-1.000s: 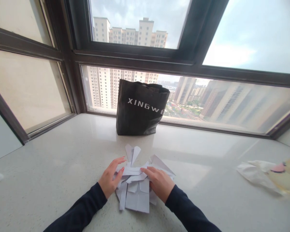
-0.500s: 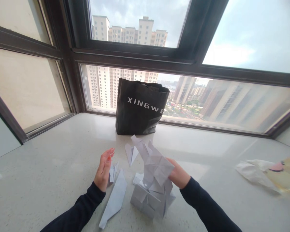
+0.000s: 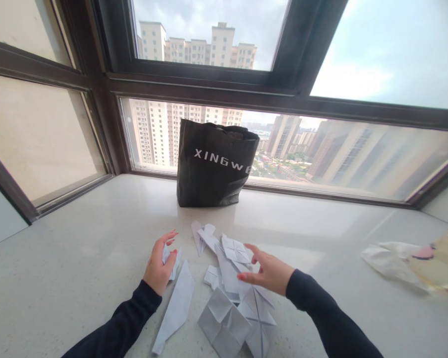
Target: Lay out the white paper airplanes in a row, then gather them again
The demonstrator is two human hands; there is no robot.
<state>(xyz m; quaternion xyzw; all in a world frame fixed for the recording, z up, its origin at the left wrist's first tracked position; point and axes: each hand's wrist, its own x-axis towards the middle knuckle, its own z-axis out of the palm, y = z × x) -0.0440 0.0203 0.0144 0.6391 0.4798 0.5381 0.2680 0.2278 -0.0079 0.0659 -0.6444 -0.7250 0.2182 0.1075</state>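
Note:
My right hand hovers at the right edge of a loose heap of folded white papers, thumb and fingers apart with nothing held. Closest to its fingertips is a square folded paper with creases crossing at its middle. Lower in the heap lie a larger folded square and another creased piece, overlapping. On the left, my left hand is open, its fingers curved around a small folded paper partly hidden behind them. A long folded paper strip lies between that hand and the heap.
Behind the papers a black bag with white letters stands upright against the window. A crumpled white and yellow packet lies at the right. The pale stone sill meets dark window frames at the back and left.
The stack of folded papers by my right hand has dropped and spread over the sill. That hand has let go and its fingers have opened. My left hand has barely moved.

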